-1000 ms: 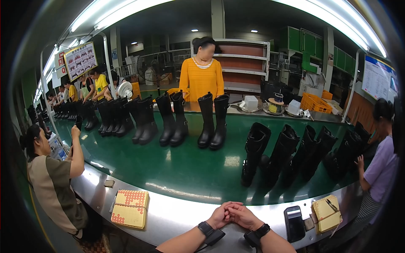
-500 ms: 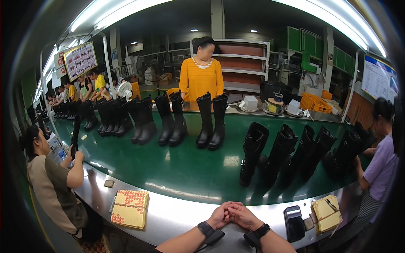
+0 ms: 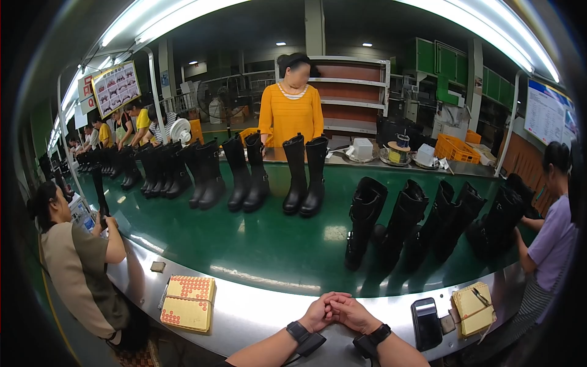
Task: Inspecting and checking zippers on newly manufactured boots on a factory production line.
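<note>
My left hand [image 3: 316,314] and my right hand [image 3: 354,314] rest clasped together above the metal edge of the bench. Their fingers are folded into each other and closed, and no object shows between them. Each wrist wears a black band. Beyond them, on the green surface [image 3: 287,244], a pair of tall black boots [image 3: 304,183] stands upright with buckles at the ankles. More black boots [image 3: 367,214] stand to the right, some tilted. Neither hand touches a boot.
Left of my arms lies a stack of yellow cards with red dots [image 3: 188,303]. To the right are a black phone [image 3: 427,324] and another yellow stack [image 3: 474,309] with a pen. Co-workers stand left, right and opposite; an orange crate [image 3: 457,148] sits at the back.
My hands stay clasped in place. The co-worker at left has lowered the boot they hold. The boots across the bench have shifted very slightly.
</note>
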Demonstrator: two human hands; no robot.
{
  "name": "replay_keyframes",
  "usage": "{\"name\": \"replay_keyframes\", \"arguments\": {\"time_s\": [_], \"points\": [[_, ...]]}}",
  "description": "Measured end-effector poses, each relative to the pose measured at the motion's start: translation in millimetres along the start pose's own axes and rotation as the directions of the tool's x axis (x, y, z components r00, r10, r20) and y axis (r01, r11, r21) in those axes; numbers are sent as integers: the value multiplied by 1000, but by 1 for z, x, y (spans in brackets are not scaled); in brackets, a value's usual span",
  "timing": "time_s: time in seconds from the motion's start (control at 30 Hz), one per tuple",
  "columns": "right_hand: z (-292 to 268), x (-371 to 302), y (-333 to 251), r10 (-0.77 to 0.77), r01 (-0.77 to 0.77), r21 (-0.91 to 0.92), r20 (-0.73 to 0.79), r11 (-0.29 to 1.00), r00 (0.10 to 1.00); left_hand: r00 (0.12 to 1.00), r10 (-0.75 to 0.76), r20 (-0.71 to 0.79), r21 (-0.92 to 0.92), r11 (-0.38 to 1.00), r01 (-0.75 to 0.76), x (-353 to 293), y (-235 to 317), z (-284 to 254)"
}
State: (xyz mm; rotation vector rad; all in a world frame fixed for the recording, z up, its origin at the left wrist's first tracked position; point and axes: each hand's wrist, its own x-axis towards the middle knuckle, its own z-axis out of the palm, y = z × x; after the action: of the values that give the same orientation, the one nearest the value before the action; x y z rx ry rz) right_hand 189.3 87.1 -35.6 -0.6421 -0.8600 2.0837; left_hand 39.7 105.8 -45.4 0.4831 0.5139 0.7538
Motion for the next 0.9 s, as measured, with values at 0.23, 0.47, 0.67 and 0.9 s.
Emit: {"name": "replay_keyframes", "arguments": {"time_s": [0.23, 0.47, 0.67, 0.9], "points": [[-1, -1, -1, 13, -13, 4, -29, 1000, 1000, 1000, 2, 11, -16, 1000, -2, 6, -5, -4], [-3, -2, -2, 0, 0, 5, -12, 1000, 1000, 998, -43, 56, 15, 999, 42, 17, -11, -19], [-3, -3, -3, 0, 0, -12, -23, 1000, 1000, 992, -39, 119, -15, 999, 41, 21, -13, -30], [-2, -3, -2, -12, 12, 3, -9, 1000, 1000, 1000, -9, 2, -7, 1000, 9, 6, -6, -3]]}}
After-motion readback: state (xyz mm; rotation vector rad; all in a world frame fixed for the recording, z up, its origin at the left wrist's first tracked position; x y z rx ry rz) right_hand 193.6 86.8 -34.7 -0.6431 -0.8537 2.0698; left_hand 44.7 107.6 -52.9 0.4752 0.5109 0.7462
